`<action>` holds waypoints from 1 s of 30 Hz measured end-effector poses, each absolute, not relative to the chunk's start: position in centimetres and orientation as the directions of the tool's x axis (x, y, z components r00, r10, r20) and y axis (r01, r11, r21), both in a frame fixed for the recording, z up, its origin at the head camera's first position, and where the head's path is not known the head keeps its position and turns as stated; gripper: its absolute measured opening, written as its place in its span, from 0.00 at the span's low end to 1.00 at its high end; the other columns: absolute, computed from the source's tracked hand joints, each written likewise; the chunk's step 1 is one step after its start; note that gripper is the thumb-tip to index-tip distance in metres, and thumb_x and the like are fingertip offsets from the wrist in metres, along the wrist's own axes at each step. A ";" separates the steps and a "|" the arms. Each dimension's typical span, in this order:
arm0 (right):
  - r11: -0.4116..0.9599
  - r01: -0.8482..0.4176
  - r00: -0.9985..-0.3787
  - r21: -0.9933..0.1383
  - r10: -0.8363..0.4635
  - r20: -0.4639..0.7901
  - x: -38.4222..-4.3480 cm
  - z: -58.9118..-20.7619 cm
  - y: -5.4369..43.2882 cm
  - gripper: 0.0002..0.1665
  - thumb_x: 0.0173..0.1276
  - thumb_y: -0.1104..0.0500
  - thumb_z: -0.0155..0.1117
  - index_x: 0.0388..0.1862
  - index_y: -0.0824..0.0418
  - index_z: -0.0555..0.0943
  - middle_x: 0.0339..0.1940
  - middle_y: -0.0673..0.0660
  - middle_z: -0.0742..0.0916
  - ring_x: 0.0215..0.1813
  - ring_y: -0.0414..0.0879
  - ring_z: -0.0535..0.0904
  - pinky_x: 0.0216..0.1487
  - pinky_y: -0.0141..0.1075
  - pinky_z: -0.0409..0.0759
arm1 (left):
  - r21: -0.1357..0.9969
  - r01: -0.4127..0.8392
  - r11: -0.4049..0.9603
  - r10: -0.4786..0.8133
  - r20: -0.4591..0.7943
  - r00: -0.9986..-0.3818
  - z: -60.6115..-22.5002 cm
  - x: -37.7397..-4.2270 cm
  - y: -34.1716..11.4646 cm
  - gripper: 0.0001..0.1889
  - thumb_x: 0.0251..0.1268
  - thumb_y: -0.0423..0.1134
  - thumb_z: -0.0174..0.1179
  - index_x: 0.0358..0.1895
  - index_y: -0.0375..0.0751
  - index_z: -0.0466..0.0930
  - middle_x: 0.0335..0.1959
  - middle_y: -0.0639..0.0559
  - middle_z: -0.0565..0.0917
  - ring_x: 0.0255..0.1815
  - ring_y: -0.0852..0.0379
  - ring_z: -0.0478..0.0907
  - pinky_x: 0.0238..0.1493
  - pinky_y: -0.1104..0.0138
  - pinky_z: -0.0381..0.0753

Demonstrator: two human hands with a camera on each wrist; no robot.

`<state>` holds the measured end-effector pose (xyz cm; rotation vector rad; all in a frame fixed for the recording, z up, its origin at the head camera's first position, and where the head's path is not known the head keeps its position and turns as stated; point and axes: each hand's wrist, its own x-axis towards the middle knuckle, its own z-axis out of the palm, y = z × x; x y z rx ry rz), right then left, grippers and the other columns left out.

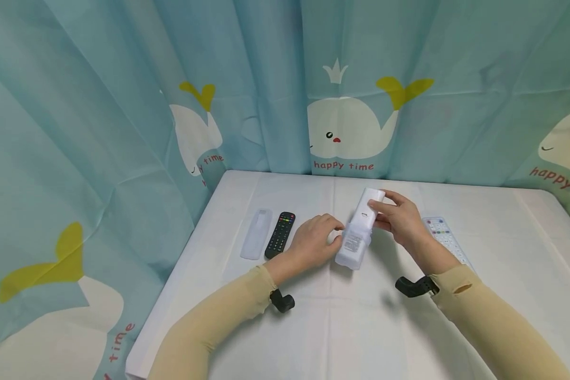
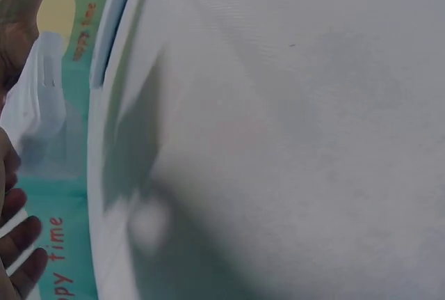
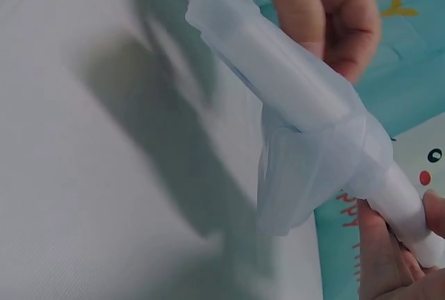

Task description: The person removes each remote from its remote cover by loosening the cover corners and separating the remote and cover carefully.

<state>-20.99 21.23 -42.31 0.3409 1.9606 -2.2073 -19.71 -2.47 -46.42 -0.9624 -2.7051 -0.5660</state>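
Note:
A white remote control (image 1: 368, 205) is held tilted above the table, its lower part inside a translucent soft sleeve (image 1: 353, 247). My right hand (image 1: 402, 220) pinches the bare upper end between thumb and fingers. In the right wrist view the sleeve (image 3: 278, 70) is bunched, with a loose fold hanging out partway along. Beside the sleeve's left edge is my left hand (image 1: 315, 238), its fingers loosely bent. The left wrist view has those fingers (image 2: 21, 241) spread apart, near the sleeve (image 2: 49, 108). Whether they touch it is hard to tell.
Left of the hands, a black remote (image 1: 280, 235) lies on the white table (image 1: 294, 327) alongside a flat translucent sleeve (image 1: 256, 235). Partly behind my right wrist lies a pale remote (image 1: 444, 237) with coloured buttons. A blue whale-print curtain (image 1: 266, 105) stands behind the table.

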 end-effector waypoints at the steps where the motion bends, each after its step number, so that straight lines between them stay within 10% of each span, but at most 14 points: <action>1: -0.124 0.273 -0.960 -0.954 0.026 -0.278 -21.0 -42.3 21.1 0.45 0.73 0.57 0.69 0.82 0.60 0.58 0.53 0.59 0.78 0.33 0.41 0.86 0.38 0.32 0.86 | 0.281 0.650 0.706 0.564 0.332 -0.756 -46.3 -19.8 -2.5 0.12 0.70 0.45 0.61 0.53 0.51 0.83 0.50 0.60 0.82 0.48 0.61 0.78 0.45 0.69 0.78; 18: -0.029 0.275 -0.961 -0.961 0.019 -0.275 -21.1 -42.5 19.7 0.43 0.76 0.58 0.65 0.82 0.62 0.57 0.60 0.65 0.75 0.33 0.39 0.87 0.39 0.33 0.87 | -0.232 0.906 0.354 0.888 0.386 -0.248 -44.1 -20.8 -0.8 0.11 0.71 0.38 0.65 0.50 0.59 0.89 0.49 0.58 0.82 0.53 0.57 0.77 0.56 0.66 0.76; 30: 0.025 0.281 -0.959 -0.959 0.040 -0.280 -21.2 -42.7 19.2 0.43 0.75 0.58 0.65 0.82 0.62 0.57 0.61 0.67 0.76 0.32 0.38 0.86 0.37 0.32 0.86 | -0.368 0.847 0.384 0.913 0.289 -0.289 -44.7 -19.9 0.3 0.08 0.75 0.38 0.60 0.51 0.52 0.83 0.49 0.57 0.81 0.50 0.58 0.76 0.52 0.69 0.76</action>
